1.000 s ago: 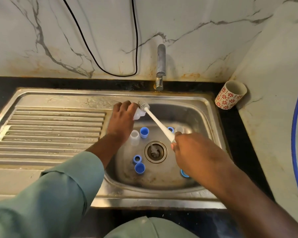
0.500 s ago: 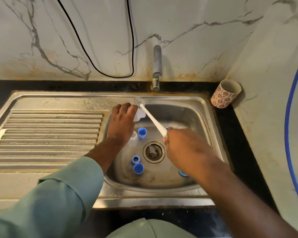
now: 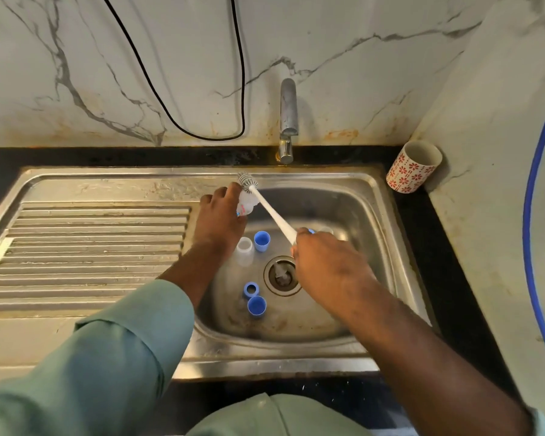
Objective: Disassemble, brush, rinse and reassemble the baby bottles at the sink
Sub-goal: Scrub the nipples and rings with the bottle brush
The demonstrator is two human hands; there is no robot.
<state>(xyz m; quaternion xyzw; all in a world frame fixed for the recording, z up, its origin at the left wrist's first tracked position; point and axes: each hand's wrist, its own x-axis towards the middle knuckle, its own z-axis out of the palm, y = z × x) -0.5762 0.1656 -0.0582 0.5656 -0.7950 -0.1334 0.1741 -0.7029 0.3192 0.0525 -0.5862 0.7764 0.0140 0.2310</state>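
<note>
My left hand (image 3: 218, 215) grips a small clear baby bottle (image 3: 247, 207) over the far left of the steel sink basin (image 3: 343, 309). My right hand (image 3: 326, 265) holds the white handle of a bottle brush (image 3: 272, 214); its bristled head (image 3: 247, 183) is out of the bottle, just above it near the basin's back rim. On the basin floor lie another clear bottle (image 3: 244, 250), a blue cap (image 3: 261, 240), a blue ring (image 3: 251, 289) and a second blue cap (image 3: 256, 306) near the drain (image 3: 282, 275).
The tap (image 3: 287, 121) stands at the back, no water running. The ribbed drainboard (image 3: 92, 240) lies to the left. A red-flowered cup (image 3: 413, 166) stands on the black counter at the back right. A black cable (image 3: 183, 89) hangs on the marble wall.
The brush head has stayed just above the bottle held in my left hand. My right hand shifted slightly left along the basin with the handle.
</note>
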